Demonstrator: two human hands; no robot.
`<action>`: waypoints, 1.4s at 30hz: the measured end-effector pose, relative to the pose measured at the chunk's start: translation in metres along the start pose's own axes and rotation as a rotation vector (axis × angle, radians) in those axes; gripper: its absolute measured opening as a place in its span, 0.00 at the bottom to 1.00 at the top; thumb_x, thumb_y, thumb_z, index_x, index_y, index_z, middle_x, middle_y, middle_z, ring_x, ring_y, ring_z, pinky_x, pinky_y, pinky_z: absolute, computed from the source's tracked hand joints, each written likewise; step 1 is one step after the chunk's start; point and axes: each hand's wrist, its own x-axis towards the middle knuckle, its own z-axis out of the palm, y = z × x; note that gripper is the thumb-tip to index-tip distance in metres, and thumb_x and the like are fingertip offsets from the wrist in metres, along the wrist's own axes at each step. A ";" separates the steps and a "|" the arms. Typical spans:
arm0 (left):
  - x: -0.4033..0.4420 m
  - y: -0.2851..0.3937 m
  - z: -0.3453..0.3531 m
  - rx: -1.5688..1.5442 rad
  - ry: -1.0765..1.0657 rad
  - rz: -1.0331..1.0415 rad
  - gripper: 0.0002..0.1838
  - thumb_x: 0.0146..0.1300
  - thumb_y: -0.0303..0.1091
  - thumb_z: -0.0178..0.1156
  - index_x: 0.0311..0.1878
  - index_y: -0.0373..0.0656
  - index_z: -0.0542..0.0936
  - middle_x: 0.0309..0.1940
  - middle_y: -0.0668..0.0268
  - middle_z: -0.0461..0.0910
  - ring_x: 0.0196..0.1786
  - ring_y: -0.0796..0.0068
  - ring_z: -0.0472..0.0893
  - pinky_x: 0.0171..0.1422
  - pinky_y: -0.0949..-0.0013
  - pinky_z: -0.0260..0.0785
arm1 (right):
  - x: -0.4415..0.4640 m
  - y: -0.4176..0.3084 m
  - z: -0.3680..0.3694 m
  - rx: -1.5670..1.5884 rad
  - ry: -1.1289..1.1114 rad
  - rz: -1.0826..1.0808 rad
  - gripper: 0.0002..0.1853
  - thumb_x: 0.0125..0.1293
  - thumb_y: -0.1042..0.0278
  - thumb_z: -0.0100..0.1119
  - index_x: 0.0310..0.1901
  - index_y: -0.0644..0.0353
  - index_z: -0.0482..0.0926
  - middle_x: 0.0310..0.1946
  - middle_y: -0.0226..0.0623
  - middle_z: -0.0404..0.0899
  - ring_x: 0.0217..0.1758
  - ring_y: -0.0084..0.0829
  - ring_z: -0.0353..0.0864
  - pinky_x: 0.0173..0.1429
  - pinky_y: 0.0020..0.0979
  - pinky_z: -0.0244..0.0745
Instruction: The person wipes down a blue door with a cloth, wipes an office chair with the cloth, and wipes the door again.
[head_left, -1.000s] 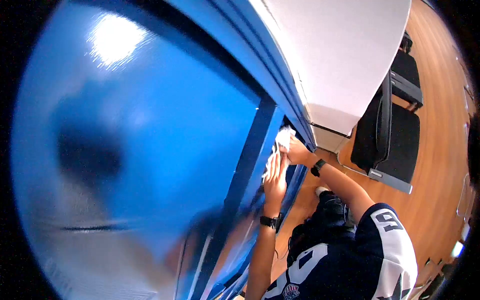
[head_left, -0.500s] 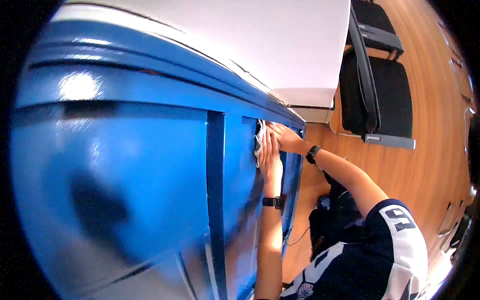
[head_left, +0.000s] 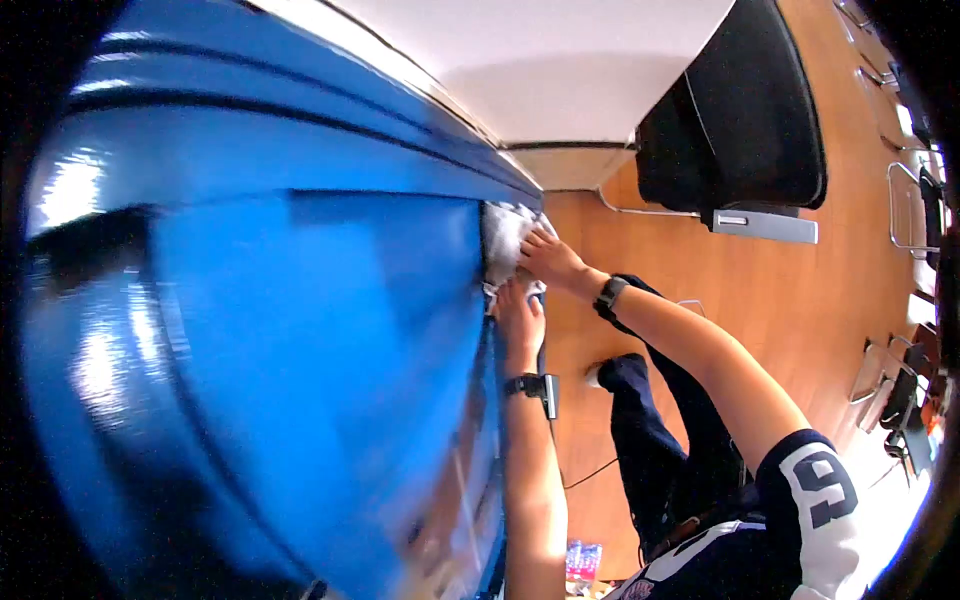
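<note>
A white and grey cloth [head_left: 505,245] lies bunched against the edge of a glossy blue panelled surface [head_left: 330,330]. My right hand [head_left: 552,262] grips the cloth from the right, its fingers bent over the fabric. Just below it, my left hand [head_left: 520,322] has its fingers at the lower end of the cloth, pressing it against the blue edge. Part of the left fingertips is hidden in the folds. Both wrists wear dark bands.
A white block-like surface [head_left: 560,80] adjoins the blue one at the top. A black chair [head_left: 745,120] stands on the wooden floor [head_left: 760,290] to the right. A thin cable runs across the floor near my legs [head_left: 650,430].
My view has shifted along the blue surface. Both hands have moved with the cloth from the recessed panel to its outer edge, and the cloth now shows more.
</note>
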 end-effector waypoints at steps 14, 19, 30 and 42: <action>-0.001 0.008 0.004 0.004 0.176 0.077 0.38 0.49 0.17 0.54 0.67 0.37 0.56 0.66 0.47 0.57 0.69 0.49 0.55 0.72 0.51 0.44 | 0.018 0.004 -0.003 -0.080 0.199 0.024 0.10 0.53 0.67 0.53 0.36 0.58 0.77 0.47 0.35 0.74 0.62 0.37 0.65 0.75 0.41 0.43; -0.029 -0.002 0.012 -0.013 0.272 0.156 0.35 0.48 0.16 0.53 0.64 0.36 0.60 0.66 0.48 0.58 0.69 0.51 0.56 0.72 0.52 0.45 | 0.004 -0.039 0.014 -0.217 0.185 0.149 0.21 0.54 0.60 0.54 0.48 0.60 0.80 0.59 0.40 0.69 0.68 0.42 0.57 0.74 0.43 0.41; -0.215 -0.057 0.061 0.088 0.210 -0.083 0.32 0.46 0.18 0.55 0.59 0.32 0.64 0.62 0.47 0.61 0.67 0.46 0.58 0.72 0.47 0.44 | -0.098 -0.197 0.066 -0.062 -0.475 -0.077 0.24 0.56 0.57 0.52 0.55 0.54 0.76 0.63 0.38 0.65 0.70 0.41 0.53 0.72 0.48 0.40; -0.433 -0.125 0.127 0.240 0.377 -0.576 0.20 0.58 0.27 0.50 0.53 0.30 0.68 0.52 0.44 0.70 0.58 0.47 0.68 0.64 0.51 0.57 | -0.242 -0.444 0.175 -1.392 0.054 -0.304 0.26 0.65 0.52 0.46 0.64 0.46 0.62 0.66 0.29 0.60 0.70 0.29 0.54 0.76 0.38 0.37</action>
